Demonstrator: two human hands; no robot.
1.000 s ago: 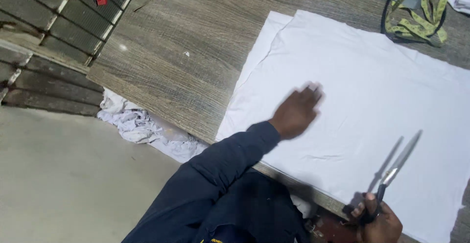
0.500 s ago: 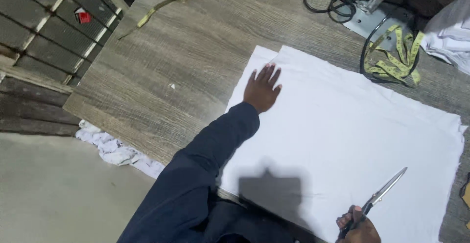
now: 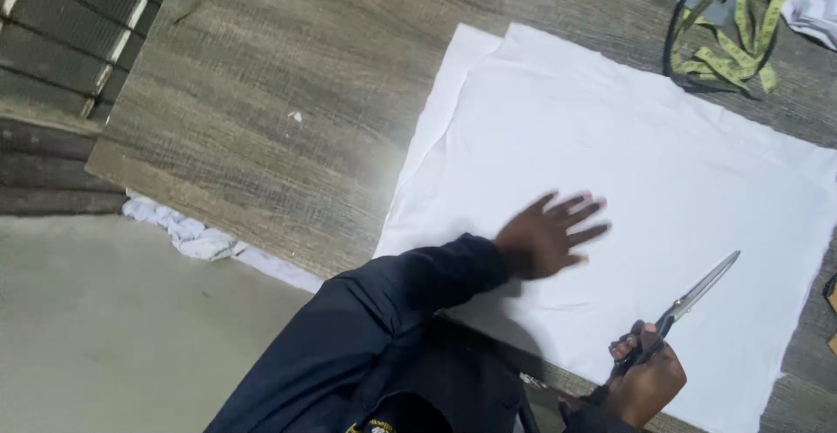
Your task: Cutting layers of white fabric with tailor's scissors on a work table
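A large white cloth [image 3: 628, 154] lies flat on a wooden table [image 3: 288, 110]. My left hand [image 3: 549, 234] rests on the cloth near its front edge, fingers spread, slightly blurred. My right hand [image 3: 645, 381] grips the handles of steel scissors [image 3: 693, 298] at the front right. The blades are together and point up and to the right over the cloth. A dark blue sleeve covers my left arm.
A yellow tape measure [image 3: 732, 36] and a black cable lie at the back right. Crumpled white fabric [image 3: 196, 237] hangs below the table's front-left edge above a grey floor. A small white scrap [image 3: 296, 116] sits on the bare wood.
My left hand has slid from the cloth's far-left corner back toward me and to the right. The scissors stay in my right hand, blades now together after being apart a second ago.
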